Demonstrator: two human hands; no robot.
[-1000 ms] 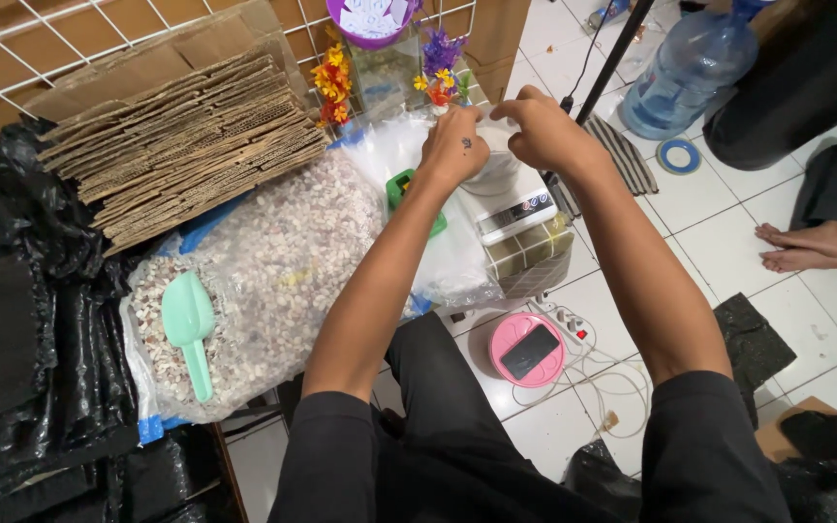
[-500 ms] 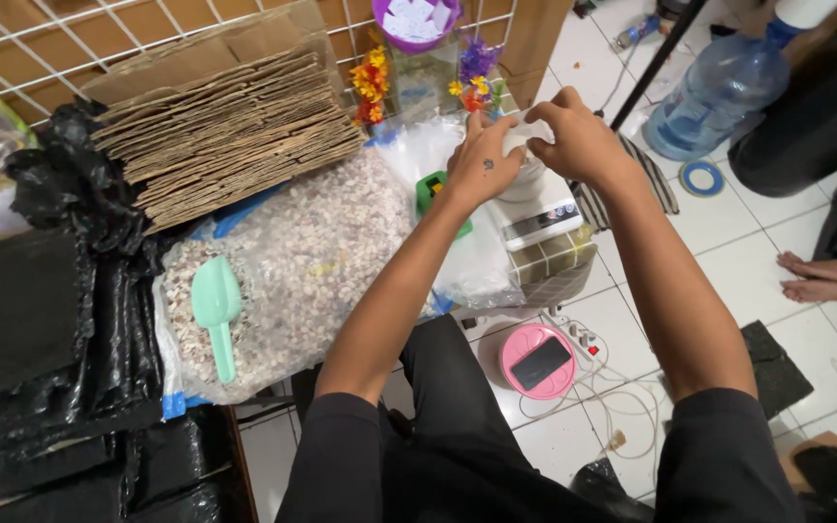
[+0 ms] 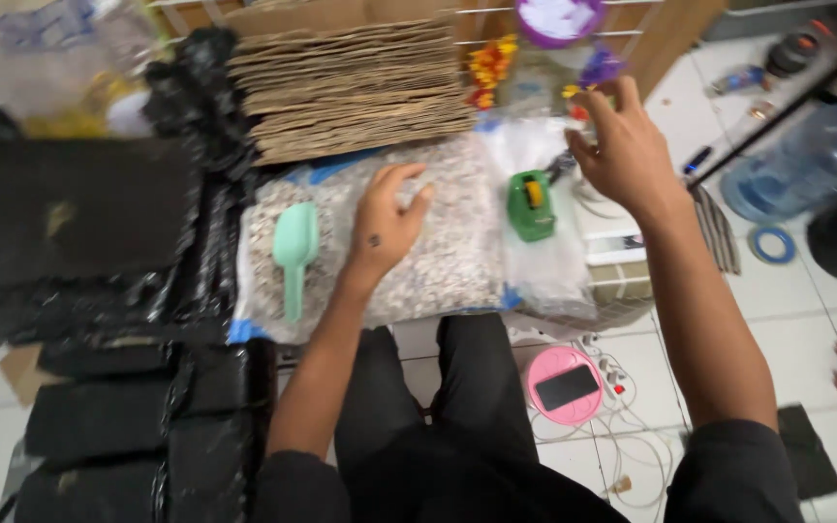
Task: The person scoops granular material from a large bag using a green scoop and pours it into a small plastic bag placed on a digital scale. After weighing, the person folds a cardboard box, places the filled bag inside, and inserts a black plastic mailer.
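Left hand point(image 3: 387, 221) dropped onto pale granules point(image 3: 438, 252); white tiled floor point(image 3: 796, 310) beneath.

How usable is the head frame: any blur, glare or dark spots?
Head view: motion blur overall, worst along the top edge, where the cardboard stack smears. Left hand and right hand are soft-edged. Black bags are dark with little detail. The mint scoop stays readable. Mild glare on white floor tiles.

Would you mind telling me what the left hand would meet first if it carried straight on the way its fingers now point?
The left hand lies over the bag of pale granules, fingers pointing up and slightly right. Going on, it would probably meet the stack of corrugated cardboard sheets first, though depth is hard to judge.
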